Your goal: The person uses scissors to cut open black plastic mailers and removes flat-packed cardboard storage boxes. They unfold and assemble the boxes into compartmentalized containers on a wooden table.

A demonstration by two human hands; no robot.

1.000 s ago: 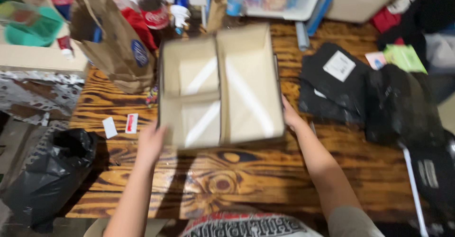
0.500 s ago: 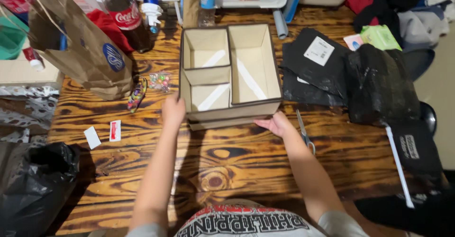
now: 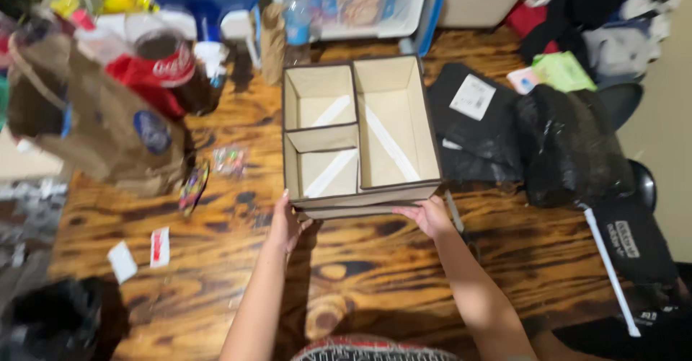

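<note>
A beige fabric organizer box with three compartments and a dark rim sits on the wooden table. Its compartments hold nothing but white bands across their floors. My left hand grips the box at its near left corner. My right hand holds the near right edge of the box. Both forearms reach forward from the bottom of the view.
A brown paper bag lies at the left, with a dark soda bottle beyond it. Black plastic bags lie to the right of the box. Small white cards and candy wrappers dot the left tabletop. A white bin stands behind.
The box has shifted away from me across the table, and my hands have slid from its sides to its near edge. The camera view has moved too.
</note>
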